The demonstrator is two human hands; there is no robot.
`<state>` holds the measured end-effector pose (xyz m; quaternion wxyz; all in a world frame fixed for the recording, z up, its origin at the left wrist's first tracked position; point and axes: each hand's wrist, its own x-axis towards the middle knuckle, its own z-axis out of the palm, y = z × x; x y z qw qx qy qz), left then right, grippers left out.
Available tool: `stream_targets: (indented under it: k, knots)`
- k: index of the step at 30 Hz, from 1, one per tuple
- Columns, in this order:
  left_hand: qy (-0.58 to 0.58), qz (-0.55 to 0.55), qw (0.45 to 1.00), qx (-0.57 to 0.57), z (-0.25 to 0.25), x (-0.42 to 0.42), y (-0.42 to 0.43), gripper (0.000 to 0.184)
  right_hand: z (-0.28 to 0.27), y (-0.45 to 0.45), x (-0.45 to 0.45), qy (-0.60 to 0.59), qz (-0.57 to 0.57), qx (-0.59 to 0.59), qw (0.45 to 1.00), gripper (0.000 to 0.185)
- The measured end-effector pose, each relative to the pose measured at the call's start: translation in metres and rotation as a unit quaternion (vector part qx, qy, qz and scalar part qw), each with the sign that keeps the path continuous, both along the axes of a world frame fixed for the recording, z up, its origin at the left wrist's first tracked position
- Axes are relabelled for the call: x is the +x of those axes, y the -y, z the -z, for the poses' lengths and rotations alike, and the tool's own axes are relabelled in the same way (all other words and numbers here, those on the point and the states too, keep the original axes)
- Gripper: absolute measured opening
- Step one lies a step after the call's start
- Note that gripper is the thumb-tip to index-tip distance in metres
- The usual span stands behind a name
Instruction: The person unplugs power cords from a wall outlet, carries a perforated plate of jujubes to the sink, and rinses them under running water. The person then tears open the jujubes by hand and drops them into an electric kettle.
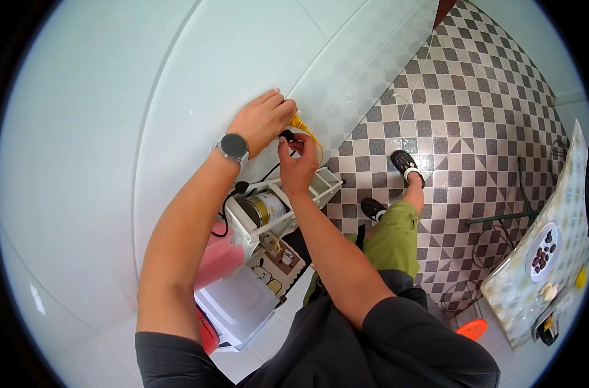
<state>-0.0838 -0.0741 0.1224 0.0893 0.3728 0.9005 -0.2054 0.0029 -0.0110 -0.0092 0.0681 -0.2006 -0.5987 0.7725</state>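
My left hand [263,121], with a watch on its wrist, is pressed near the white tiled wall. Its fingers curl over something that the hand itself hides. Just beside those fingers sits a yellow plug [297,122], its yellow cord looping down to the right. My right hand [298,163] pinches a small black plug [287,136] between thumb and fingers, close under the left hand. Below the hands stands a white rack [325,187] holding a tin can [263,208]. Another black plug [241,187] on a black cord hangs at the rack's left edge.
Pink container [218,258] and white box [237,299] are beside the rack, near a cartoon-printed panel [275,268]. Checkered floor tiles [440,191] extend right. At far right, a table [511,284] bears a plate [539,273] of dark fruit. Cables lie below it.
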Motion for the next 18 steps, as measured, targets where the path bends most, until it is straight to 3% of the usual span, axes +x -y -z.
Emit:
stream_targets:
  k: [12,18]
  knots:
    - [-0.008,-0.003,1.000,0.025,-0.001,0.000,0.000,0.055,-0.008,-0.004,0.000,0.019,-0.022,0.032,0.999,0.028]
    - [0.003,-0.027,0.999,0.022,0.003,0.002,0.000,0.053,0.000,0.000,0.000,-0.005,0.008,-0.040,0.999,0.028]
